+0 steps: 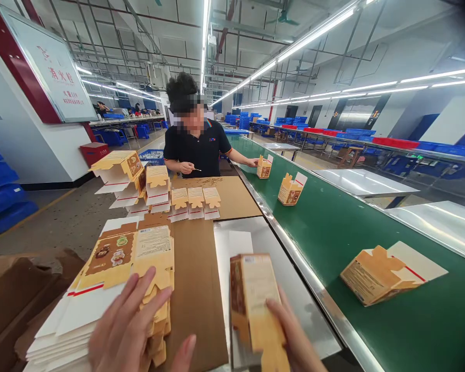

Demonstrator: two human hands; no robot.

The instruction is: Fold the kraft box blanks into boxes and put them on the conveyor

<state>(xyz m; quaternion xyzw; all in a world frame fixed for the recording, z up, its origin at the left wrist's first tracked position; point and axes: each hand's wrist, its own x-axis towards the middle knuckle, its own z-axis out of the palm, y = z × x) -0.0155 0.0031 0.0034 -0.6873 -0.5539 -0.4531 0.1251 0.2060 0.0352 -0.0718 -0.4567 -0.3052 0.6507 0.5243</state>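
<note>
A long green conveyor belt (333,232) runs along the right of the counter (201,289), and on it lie three half-folded cartons: one near the lower right (387,276), one further up (290,190), and one by the co-worker's hand (264,167). The co-worker in a black shirt (199,150) stands at the far end of the counter, one hand at that farthest carton, the other holding a thin stick. Between that person and the camera sit smaller stacks of flat blanks (158,191) on brown cardboard. Nearest, at lower left, is a tall stack of flat carton blanks (112,279); the left hand (127,330) rests flat on top of it, fingers (139,294) spread wide over the uppermost blank, thumb out toward the bare cardboard, gripping nothing. Just to the right, the right hand (294,336) holds a folded-up carton (253,299) upright above the counter; its fingers (279,315) lie against the carton's right face, which rises well above them, the carton blurred.
</note>
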